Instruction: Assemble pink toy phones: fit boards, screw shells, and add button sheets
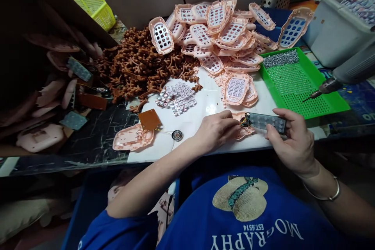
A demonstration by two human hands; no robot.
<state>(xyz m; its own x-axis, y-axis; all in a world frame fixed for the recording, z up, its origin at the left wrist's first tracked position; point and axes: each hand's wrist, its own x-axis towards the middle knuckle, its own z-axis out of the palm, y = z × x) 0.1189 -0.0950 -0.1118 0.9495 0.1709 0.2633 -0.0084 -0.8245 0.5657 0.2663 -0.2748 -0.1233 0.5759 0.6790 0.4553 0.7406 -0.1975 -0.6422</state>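
My right hand (293,140) is closed around a grey-green circuit board (269,122) studded with small bumps, held just above the white work surface (205,109). My left hand (216,129) pinches at the board's left end, where small wires and a dark part (245,121) stick out. Under both hands lies a pink toy-phone shell (243,133), mostly hidden. Another pink shell (133,138) lies to the left, with a brown board (149,120) and a small round speaker (177,135) wired to it.
A heap of pink keypad shells (225,35) and brown plastic pieces (140,64) fills the back. Clear rubber keypads (177,95) lie mid-table. A green tray (299,82) with screws (279,58) sits right, an electric screwdriver (345,74) hanging over it. Grey bin (331,31) far right.
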